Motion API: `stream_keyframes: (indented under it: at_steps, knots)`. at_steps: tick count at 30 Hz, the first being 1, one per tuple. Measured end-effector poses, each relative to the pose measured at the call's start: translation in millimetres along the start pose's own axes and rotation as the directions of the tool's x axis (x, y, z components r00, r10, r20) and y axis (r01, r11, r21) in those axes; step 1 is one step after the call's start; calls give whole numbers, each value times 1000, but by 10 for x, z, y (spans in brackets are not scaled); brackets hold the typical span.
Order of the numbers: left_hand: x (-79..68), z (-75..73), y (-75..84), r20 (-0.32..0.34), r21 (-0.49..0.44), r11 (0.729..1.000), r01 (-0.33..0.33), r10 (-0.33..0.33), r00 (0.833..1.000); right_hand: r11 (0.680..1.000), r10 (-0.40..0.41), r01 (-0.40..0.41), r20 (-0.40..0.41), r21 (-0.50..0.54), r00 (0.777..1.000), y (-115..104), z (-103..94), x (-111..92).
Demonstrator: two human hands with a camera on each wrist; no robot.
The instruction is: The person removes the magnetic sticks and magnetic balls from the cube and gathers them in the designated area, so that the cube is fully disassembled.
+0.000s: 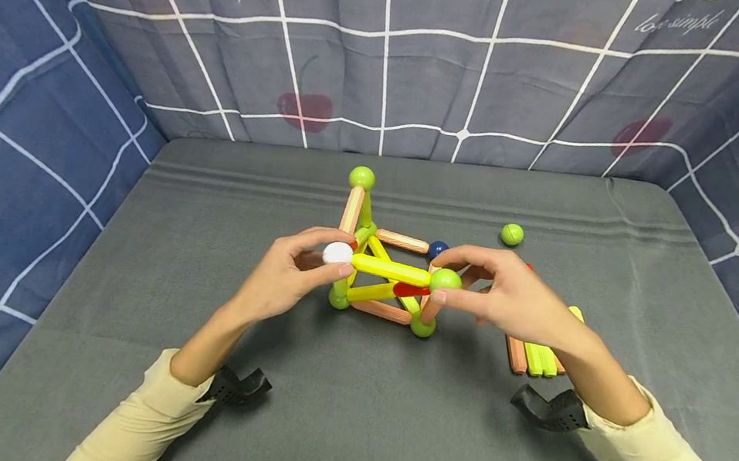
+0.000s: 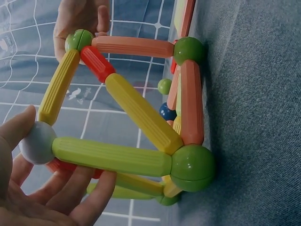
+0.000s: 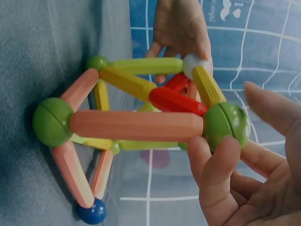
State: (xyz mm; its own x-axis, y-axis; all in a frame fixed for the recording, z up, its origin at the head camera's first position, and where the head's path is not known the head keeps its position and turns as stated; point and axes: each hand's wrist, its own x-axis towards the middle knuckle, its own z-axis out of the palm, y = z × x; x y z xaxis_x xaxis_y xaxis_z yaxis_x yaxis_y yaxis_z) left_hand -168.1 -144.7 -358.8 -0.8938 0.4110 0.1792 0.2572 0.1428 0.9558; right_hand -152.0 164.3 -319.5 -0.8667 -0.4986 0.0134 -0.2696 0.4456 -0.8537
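A frame of magnetic building sticks and balls stands on the grey cloth, a hand at each of its upper front corners. My left hand point(image 1: 280, 269) pinches the white ball point(image 1: 337, 253) between thumb and fingers. With thumb and fingertips, my right hand point(image 1: 515, 292) holds a green ball point(image 3: 226, 125). A yellow stick point(image 1: 392, 269) joins these two balls. Below it runs a diagonal made of a red stick point(image 3: 176, 100) and a yellow stick point(image 2: 141, 110). Peach sticks point(image 3: 136, 125) and a lime stick point(image 2: 113, 155) lead down to lower green balls point(image 2: 193, 167).
Behind the frame's front, a taller part carries a green ball point(image 1: 362, 177) on top. A dark blue ball point(image 1: 438, 250) sits at its rear right. One loose green ball point(image 1: 512, 234) lies farther right, above several loose sticks point(image 1: 533, 359). Checked curtains point(image 1: 431, 83) enclose the table.
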Motion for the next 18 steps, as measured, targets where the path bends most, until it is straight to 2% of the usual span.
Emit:
stream_keyframes:
  at_steps: [7,13,18]
  knots:
    - [-1,3,-10,3,18,1000,-24,23,1000,999,27,-26,-35,28,999,-53,81,-14]
    - [1,-4,-23,5,34,999,-38,38,999,999,-13,15,-22,50,1000,-42,90,-8]
    - [-11,-19,-28,-2,36,999,-35,35,999,998,-56,56,1,25,998,-55,83,1]
